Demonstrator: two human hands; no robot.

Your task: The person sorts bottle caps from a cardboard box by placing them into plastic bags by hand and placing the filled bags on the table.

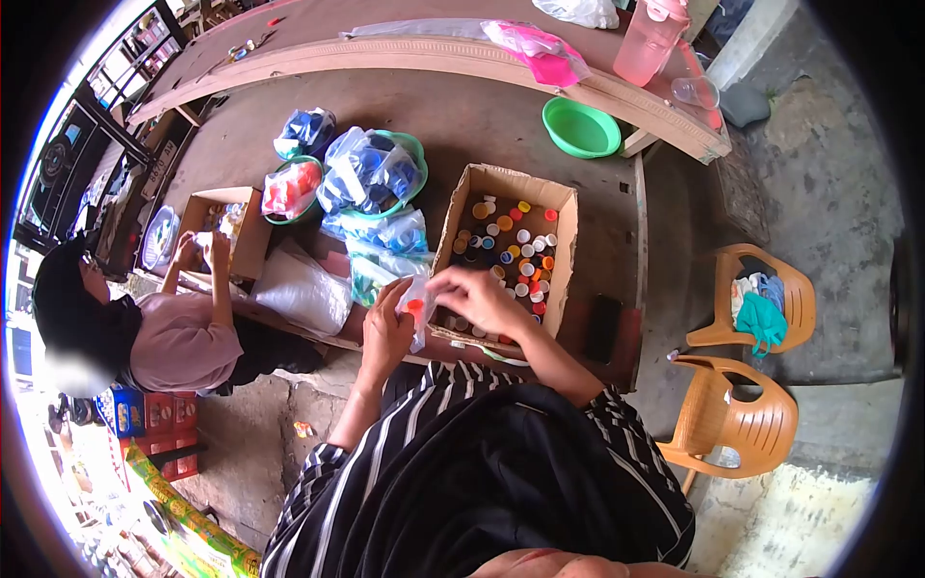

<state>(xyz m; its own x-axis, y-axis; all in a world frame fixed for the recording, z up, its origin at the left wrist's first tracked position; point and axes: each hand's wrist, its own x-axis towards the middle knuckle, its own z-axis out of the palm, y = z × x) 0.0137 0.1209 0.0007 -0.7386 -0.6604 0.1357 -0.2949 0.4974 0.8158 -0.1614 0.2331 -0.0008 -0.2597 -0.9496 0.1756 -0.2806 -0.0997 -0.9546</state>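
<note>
My left hand [386,328] is closed round a small clear plastic bag [420,330] with a few red-orange bottle caps [415,306] showing inside it. At the upper edge of the bag, the bent fingertips of my right hand [479,301] pinch the plastic; whether a cap is also between them is hidden. Below and beyond that hand lies an open cardboard box [570,223], holding many loose caps in white, red, orange, yellow and blue. Its near left corner is beside the bag.
Filled plastic bags [371,175] stand in green basins left of the box. A co-worker [183,337] handles things over a smaller carton [252,223]. A dark phone-like slab [603,326] lies right of my box. Plastic chairs [742,424] stand farther right; a green basin [581,128] sits behind.
</note>
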